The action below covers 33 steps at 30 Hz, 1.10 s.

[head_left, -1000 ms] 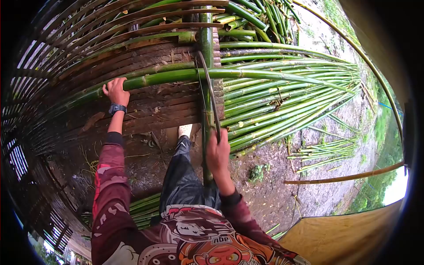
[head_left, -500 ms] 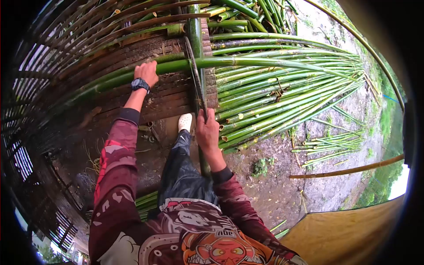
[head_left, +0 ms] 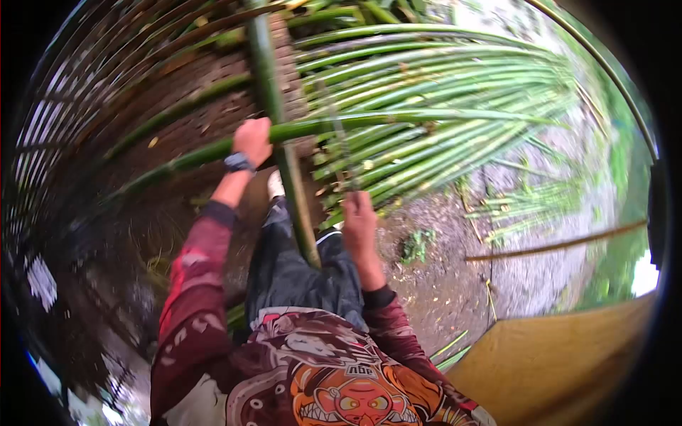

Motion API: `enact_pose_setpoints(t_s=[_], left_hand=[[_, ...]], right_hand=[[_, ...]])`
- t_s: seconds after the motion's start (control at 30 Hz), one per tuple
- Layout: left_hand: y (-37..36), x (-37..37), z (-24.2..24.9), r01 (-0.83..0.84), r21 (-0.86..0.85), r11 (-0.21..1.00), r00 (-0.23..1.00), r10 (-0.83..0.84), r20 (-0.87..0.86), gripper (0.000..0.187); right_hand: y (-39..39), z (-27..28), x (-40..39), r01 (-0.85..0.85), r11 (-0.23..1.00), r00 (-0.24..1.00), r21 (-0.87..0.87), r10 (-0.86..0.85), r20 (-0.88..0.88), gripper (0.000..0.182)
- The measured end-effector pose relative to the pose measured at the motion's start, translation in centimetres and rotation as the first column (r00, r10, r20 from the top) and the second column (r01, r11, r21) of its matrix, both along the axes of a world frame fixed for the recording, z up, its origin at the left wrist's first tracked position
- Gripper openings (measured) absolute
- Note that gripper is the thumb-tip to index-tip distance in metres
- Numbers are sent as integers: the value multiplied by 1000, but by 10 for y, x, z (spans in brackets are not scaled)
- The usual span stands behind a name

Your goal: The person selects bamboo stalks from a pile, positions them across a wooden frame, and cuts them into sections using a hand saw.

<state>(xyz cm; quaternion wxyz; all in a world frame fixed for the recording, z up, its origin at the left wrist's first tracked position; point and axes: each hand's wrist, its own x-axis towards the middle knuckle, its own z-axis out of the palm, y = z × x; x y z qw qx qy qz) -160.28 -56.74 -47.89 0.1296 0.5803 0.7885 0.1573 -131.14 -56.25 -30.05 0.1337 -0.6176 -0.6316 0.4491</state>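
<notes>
My left hand [head_left: 252, 142] is closed around a long green bamboo pole [head_left: 320, 126], just left of an upright-looking green bamboo post [head_left: 268, 71]. The pole crosses the post and reaches far to the right. My right hand [head_left: 360, 219] is wrapped around the handle of a saw with a long, narrow blade [head_left: 342, 145]. Its blade points away from me and crosses the held pole to the right of the post. Motion blur hides the teeth and whether the blade touches the pole.
Another bamboo pole [head_left: 192, 103] lies on the brown slatted bench [head_left: 227, 113]. Many cut green poles [head_left: 440, 85] spread to the right, with a smaller pile [head_left: 529, 206] beyond. A slatted wall stands left, a tan tarp [head_left: 554, 362] lower right.
The held pole and my left hand have come closer to me and slightly right. My right hand has moved right and toward me with the saw, away from the post. The view has shifted too.
</notes>
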Motion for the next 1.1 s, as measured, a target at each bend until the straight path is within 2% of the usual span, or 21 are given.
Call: enact_pose_setpoints(t_s=[0.03,0.07,0.1,0.13,0.17,0.2,0.23,0.27,0.33,0.37,0.43,0.5,0.57,0.6,0.63,0.7,0.83,0.97,1.03,1.1], left_hand=[[2,-5,19,55,113,992,998,-55,-1,34],[5,-1,52,41,15,999,993,-39,-112,30],[1,-9,64,58,-249,967,988,-91,-124,36],[-26,-24,1,86,-137,987,973,-113,-203,38],[-39,-28,-30,26,-99,995,976,-46,-211,38],[-28,-20,-19,-1,-203,979,978,-41,-205,37],[-25,-20,-3,-50,-317,947,977,-19,-211,35],[-21,-20,3,-51,-316,947,977,-19,-213,35],[-12,-27,14,-26,-476,879,993,-30,-110,33],[-10,-31,17,-33,-483,875,992,-29,-121,33],[-5,-34,20,59,-541,839,997,-75,-9,44],[-3,-42,11,162,-565,809,987,-122,108,48],[-4,-50,3,215,-544,811,975,-144,171,52],[-1,-49,16,217,-582,784,975,-143,171,49],[-1,-51,13,187,-629,754,981,-110,159,46],[-7,-46,20,116,-605,788,993,-80,87,44],[-11,-40,30,87,-587,805,996,-57,70,39],[-15,-36,31,62,-571,818,998,-34,59,39],[-18,-33,30,34,-555,831,999,-45,-5,39],[-25,-28,28,33,-526,850,999,-45,-10,37]], right_hand=[[-5,-9,5,-60,991,996,119,67,-58,14],[-7,-4,4,-30,999,997,21,31,-69,16],[-12,-11,3,3,992,994,123,11,-109,17],[-16,-12,4,45,998,996,-32,-47,-75,16],[-16,-10,4,40,999,998,-25,-42,-50,18],[-15,-15,7,49,995,995,-83,-56,-85,19],[-15,-18,7,24,999,991,-25,-27,-129,19],[-12,-17,5,14,1000,991,-18,-17,-129,20],[-3,-17,-2,-6,1000,991,-21,3,-137,22],[2,-11,-5,-9,999,991,-36,4,-133,22],[9,-11,-9,-23,1000,996,10,23,-86,23],[14,-4,-14,53,997,998,-52,-55,-36,20],[12,-15,-6,-71,979,997,193,66,36,23],[12,-8,-5,-63,976,998,208,64,3,24],[12,7,-7,-32,985,999,167,34,-8,24],[18,34,-13,51,998,999,44,-51,-1,24],[13,20,-4,30,999,999,37,-29,-18,25],[4,24,-10,-26,999,999,44,24,47,26],[-1,29,-9,-53,997,997,60,49,63,24],[-8,43,0,-25,999,996,-33,28,79,26]])
